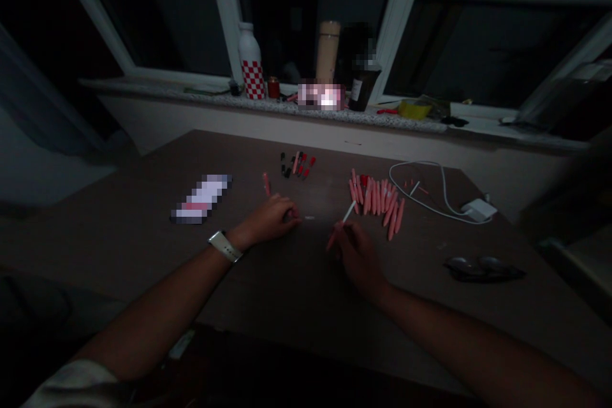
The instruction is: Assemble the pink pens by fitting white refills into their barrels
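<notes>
My right hand [361,258] is closed in a pinch on a slim pen part with a white stick end [349,211]; its pink lower end [331,241] sticks out below the fingers. To the left, my left hand [270,223] rests low over the table with curled fingers; something reddish shows at its fingertips, too dark to name. Just beyond that hand is a pink pen barrel [266,183]. Several pink pen barrels [377,196] lie side by side past my right hand. Small black and red caps [301,166] are grouped farther back.
On the brown table [287,280], a blurred phone-like object [201,199] lies left. A white cable [444,182] with a charger [479,209] and glasses [482,269] lie right. A checkered bottle [252,70] and a beige tumbler [328,51] stand on the windowsill.
</notes>
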Demonstrator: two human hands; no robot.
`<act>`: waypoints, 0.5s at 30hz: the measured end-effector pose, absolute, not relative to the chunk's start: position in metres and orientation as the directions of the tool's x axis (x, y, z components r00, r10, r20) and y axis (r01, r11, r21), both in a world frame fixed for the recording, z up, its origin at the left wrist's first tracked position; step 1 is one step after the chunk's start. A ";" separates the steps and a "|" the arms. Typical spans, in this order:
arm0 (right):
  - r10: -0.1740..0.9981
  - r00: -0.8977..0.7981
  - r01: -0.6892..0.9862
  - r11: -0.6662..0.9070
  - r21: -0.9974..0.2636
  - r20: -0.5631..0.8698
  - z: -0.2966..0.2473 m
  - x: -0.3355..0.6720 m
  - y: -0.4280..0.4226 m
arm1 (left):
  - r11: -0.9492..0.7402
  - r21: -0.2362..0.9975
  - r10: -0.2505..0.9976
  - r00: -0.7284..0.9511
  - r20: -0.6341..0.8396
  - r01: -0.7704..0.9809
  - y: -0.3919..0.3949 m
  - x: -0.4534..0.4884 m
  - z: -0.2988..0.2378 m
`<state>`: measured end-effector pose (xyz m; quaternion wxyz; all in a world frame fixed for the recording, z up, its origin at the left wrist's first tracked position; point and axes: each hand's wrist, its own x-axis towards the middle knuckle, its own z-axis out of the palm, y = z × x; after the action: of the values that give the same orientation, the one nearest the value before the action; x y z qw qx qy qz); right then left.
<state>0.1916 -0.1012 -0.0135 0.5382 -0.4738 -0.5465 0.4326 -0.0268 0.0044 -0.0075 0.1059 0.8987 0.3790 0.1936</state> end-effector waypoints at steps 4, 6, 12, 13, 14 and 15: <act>0.988 0.006 0.054 0.157 -0.986 0.157 -0.012 0.191 -0.102 | -0.714 0.309 0.700 0.658 0.277 0.628 0.005 -0.028 -0.008; 0.987 -0.005 0.070 0.158 -0.985 0.158 -0.012 0.191 -0.102 | -0.718 0.310 0.696 0.659 0.286 0.623 0.005 -0.027 -0.007; 0.991 -0.015 0.129 0.136 -0.982 0.135 -0.011 0.191 -0.103 | -0.664 0.413 0.747 0.584 0.317 0.624 0.000 -0.023 0.000; 0.991 -0.016 0.127 0.133 -0.983 0.132 -0.011 0.191 -0.103 | -0.655 0.430 0.754 0.572 0.324 0.621 -0.001 -0.022 0.002; 0.992 -0.017 0.127 0.129 -0.983 0.128 -0.012 0.191 -0.103 | -0.651 0.442 0.758 0.561 0.333 0.617 -0.001 -0.022 0.003; 0.992 -0.012 0.126 0.125 -0.984 0.125 -0.012 0.191 -0.103 | -0.652 0.448 0.757 0.554 0.346 0.612 -0.002 -0.021 0.005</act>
<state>0.1907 -0.1027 -0.0120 0.4965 -0.4972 -0.5623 0.4359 -0.0211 -0.0019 0.0046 0.1392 0.8704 0.3933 0.2614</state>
